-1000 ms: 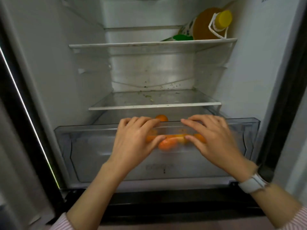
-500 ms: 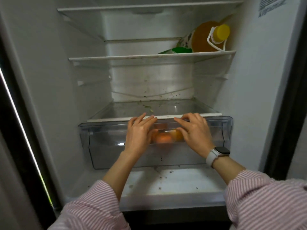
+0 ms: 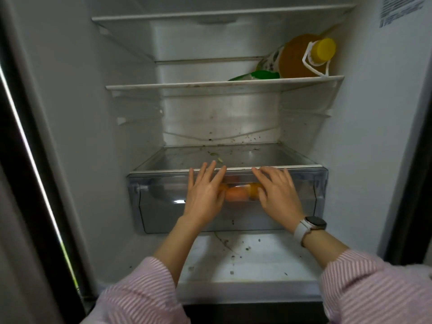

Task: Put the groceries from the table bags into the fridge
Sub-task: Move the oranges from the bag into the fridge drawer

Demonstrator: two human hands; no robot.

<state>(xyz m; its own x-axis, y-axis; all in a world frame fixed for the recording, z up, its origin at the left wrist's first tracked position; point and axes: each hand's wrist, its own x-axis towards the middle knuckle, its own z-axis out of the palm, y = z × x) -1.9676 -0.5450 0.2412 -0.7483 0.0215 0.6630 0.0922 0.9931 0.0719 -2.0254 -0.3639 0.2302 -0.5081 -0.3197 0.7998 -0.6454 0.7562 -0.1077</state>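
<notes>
Pressing flat with straight fingers, the left hand (image 3: 205, 195) and right hand (image 3: 277, 194) lay side by side on the drawer (image 3: 304, 183) front at mid-frame, orange fruit (image 3: 236, 194) directly behind.

Inside the fridge (image 3: 70, 136), my left hand (image 3: 203, 197) and right hand (image 3: 278, 195) press flat, side by side, on the front of the drawer (image 3: 304, 197) under the lowest shelf (image 3: 233, 155); fruit (image 3: 236, 194) lies inside, behind them. A bottle (image 3: 301, 57) lies on the shelf above, at right.
</notes>
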